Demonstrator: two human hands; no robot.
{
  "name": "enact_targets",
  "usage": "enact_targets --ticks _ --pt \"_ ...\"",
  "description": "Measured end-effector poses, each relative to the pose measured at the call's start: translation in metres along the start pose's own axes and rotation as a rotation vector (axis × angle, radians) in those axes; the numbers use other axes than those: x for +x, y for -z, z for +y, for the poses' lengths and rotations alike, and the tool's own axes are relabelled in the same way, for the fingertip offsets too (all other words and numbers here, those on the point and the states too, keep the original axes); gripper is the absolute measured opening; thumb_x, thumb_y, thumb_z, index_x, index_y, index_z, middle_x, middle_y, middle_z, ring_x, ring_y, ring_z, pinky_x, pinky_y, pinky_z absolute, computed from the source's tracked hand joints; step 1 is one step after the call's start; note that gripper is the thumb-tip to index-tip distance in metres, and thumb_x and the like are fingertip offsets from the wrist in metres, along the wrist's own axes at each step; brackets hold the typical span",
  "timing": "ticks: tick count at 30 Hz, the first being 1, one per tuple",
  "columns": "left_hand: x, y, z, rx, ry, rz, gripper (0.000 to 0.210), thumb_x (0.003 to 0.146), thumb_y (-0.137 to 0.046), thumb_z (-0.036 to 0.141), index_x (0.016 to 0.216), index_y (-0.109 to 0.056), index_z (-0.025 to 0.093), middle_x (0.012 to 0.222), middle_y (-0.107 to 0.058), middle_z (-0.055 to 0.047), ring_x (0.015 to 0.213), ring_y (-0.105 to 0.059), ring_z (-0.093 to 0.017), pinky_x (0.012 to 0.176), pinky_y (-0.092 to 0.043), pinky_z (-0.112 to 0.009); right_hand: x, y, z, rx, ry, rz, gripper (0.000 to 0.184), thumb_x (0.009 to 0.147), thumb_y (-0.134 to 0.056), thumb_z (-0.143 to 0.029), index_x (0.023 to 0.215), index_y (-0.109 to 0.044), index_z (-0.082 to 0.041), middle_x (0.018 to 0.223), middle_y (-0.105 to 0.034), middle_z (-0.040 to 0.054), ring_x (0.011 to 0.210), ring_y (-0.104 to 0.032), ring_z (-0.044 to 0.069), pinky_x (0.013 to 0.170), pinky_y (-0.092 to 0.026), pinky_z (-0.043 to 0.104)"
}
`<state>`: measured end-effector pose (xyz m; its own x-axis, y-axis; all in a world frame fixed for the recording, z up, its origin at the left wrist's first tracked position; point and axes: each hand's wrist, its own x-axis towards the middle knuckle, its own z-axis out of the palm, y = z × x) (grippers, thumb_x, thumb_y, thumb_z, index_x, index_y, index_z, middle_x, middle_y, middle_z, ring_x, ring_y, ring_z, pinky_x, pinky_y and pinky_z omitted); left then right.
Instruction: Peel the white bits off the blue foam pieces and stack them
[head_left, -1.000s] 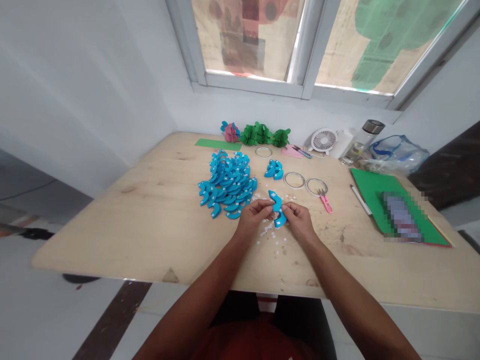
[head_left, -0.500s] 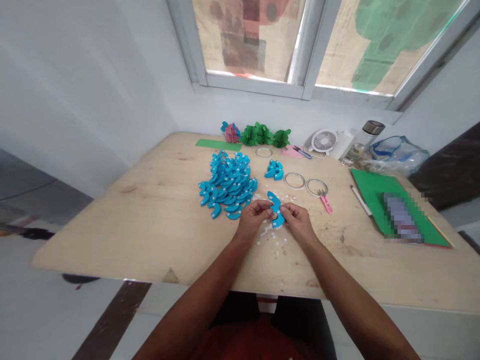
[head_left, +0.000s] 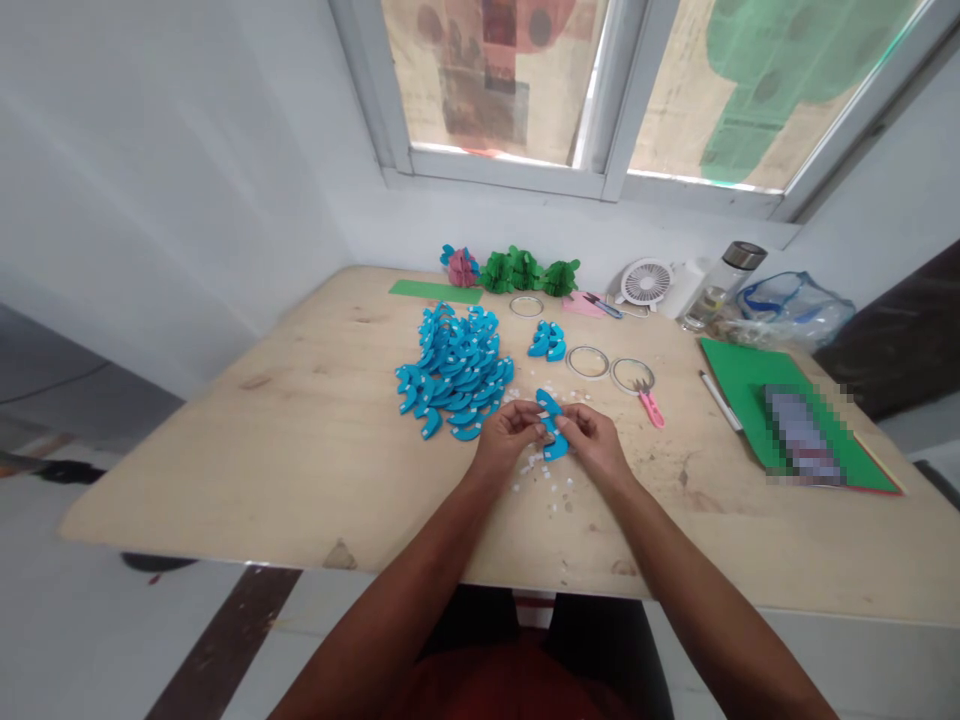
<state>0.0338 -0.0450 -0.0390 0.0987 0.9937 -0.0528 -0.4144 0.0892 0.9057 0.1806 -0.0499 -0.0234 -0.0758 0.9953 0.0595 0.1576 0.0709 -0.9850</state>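
Observation:
Between my two hands is a blue curved paper piece (head_left: 555, 447) with small white squares on it, its upper arc poking out above my fingers. My left hand (head_left: 510, 430) pinches its left side and my right hand (head_left: 587, 430) grips its right side, both closed. Fingertips hide the middle of the piece. Left of my hands lies a large heap of similar blue curved pieces (head_left: 457, 365) with white squares. A smaller group of blue pieces (head_left: 547, 341) sits just beyond my hands. Tiny white paper scraps (head_left: 555, 487) are scattered under and around my hands.
Rolls of tape (head_left: 588, 362) and pink-handled snips (head_left: 651, 405) lie to the right. Green paper flowers (head_left: 517, 270), a small white fan (head_left: 646, 284) and a glass bottle (head_left: 724, 287) stand along the back. A green sheet (head_left: 742, 385) and a white pen (head_left: 721, 400) are at the right.
The blue piece in my hands has shifted slightly downward, and my right fingers have closed in over its middle. Everything on the table stays in place.

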Motion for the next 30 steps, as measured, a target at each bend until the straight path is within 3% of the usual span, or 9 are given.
enact_targets --ticks 8,12,17,24,30 --pt "-0.003 -0.003 0.004 0.002 -0.005 -0.074 0.033 0.053 -0.077 0.021 0.080 -0.060 0.014 0.063 -0.065 0.000 0.055 -0.061 -0.013 0.058 -0.050 -0.027 0.000 -0.002 0.003 0.141 -0.035 0.007 0.027 0.069 -0.064 -0.043 0.069 -0.063 -0.015 0.055 -0.057 -0.0010 0.047 -0.048 0.011 0.046 -0.038 0.023" --pt "-0.003 -0.002 0.004 0.004 -0.002 -0.057 0.033 0.054 -0.077 0.022 0.082 -0.060 0.015 0.064 -0.065 0.000 0.056 -0.061 -0.014 0.059 -0.050 -0.027 0.000 -0.003 0.004 0.174 -0.042 0.036 0.028 0.067 -0.066 -0.043 0.066 -0.062 -0.015 0.053 -0.057 -0.0014 0.046 -0.047 0.010 0.045 -0.037 0.022" --pt "-0.002 -0.002 0.000 0.024 0.094 -0.071 0.036 0.058 -0.075 0.026 0.089 -0.063 0.014 0.066 -0.066 -0.002 0.058 -0.062 -0.014 0.057 -0.048 -0.026 0.001 -0.003 0.009 0.180 -0.025 0.061 0.027 0.068 -0.065 -0.042 0.068 -0.062 -0.015 0.053 -0.055 -0.0020 0.045 -0.046 0.010 0.045 -0.036 0.022" --pt "-0.002 -0.005 -0.001 0.115 0.092 0.017 0.021 0.059 -0.072 0.033 0.067 -0.064 0.014 0.056 -0.065 -0.001 0.053 -0.060 -0.014 0.053 -0.046 -0.025 0.001 -0.002 0.012 0.101 0.016 0.056 0.026 0.069 -0.064 -0.041 0.068 -0.063 -0.015 0.054 -0.056 -0.0011 0.047 -0.048 0.011 0.047 -0.038 0.023" --pt "-0.006 -0.008 0.010 0.142 0.057 -0.002 0.024 0.055 -0.074 0.034 0.058 -0.063 0.014 0.051 -0.062 -0.001 0.049 -0.057 -0.013 0.050 -0.046 -0.024 -0.001 -0.002 0.004 0.128 -0.014 0.002 0.028 0.069 -0.064 -0.043 0.069 -0.063 -0.015 0.057 -0.059 -0.0005 0.049 -0.050 0.012 0.048 -0.039 0.023"
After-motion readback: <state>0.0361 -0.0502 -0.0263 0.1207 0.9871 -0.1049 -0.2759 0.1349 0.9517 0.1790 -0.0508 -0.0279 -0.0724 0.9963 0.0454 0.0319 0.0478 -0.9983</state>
